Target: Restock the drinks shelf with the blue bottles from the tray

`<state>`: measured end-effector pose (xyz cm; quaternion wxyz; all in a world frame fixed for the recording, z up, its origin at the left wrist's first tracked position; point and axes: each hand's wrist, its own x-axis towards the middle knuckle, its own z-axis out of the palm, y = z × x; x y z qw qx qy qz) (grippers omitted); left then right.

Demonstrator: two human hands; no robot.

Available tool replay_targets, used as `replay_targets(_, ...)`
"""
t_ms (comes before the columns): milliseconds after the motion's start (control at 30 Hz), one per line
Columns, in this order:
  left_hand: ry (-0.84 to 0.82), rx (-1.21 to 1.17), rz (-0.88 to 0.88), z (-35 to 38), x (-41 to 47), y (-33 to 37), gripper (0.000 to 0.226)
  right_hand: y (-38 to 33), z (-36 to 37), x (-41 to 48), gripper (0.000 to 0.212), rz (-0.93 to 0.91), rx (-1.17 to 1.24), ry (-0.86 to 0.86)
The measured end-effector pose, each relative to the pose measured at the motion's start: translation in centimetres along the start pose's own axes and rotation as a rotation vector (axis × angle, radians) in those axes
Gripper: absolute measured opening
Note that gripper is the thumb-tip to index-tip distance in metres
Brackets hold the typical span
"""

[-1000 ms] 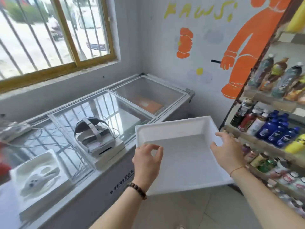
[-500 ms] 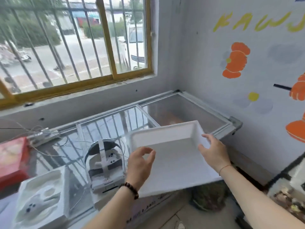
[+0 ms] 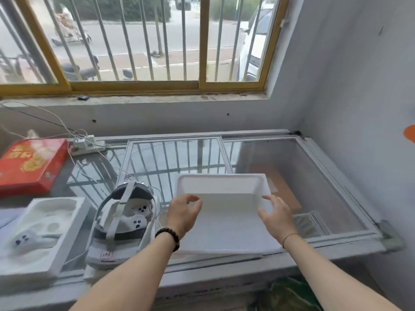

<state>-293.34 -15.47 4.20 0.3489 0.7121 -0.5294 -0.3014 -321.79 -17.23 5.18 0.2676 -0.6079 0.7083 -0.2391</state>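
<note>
Sitting lower centre on the freezer lid (image 3: 325,187), the empty tray (image 3: 221,184) lay squarely between the hands — left hand (image 3: 183,213) and right hand (image 3: 277,215) equally near, fingers loose, gripping nothing.

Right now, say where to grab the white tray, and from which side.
Grip the tray by its side rims, left hand from the left, right hand from the right: it is wide, shallow, flat on the freezer lid; its lip offers a hold.
</note>
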Motion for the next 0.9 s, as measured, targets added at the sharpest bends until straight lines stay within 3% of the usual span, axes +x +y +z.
replay_targets(400, 0.040, 0.058, -0.138, 4.4, 3.6, -5.1, 0.040, 3.4, 6.1, 5.2, 0.037, -0.061, 0.001, -0.118)
replay_targets(667, 0.062, 0.150, -0.090, 5.1, 4.1, -6.2, 0.051, 4.3, 6.6, 5.4, 0.041, -0.126, -0.023, -0.102)
replay_targets(900, 0.129, -0.018, 0.034, 3.9, 3.3, -3.5, 0.029, 3.6, 5.3, 5.0, 0.041, -0.155, 0.034, -0.048)
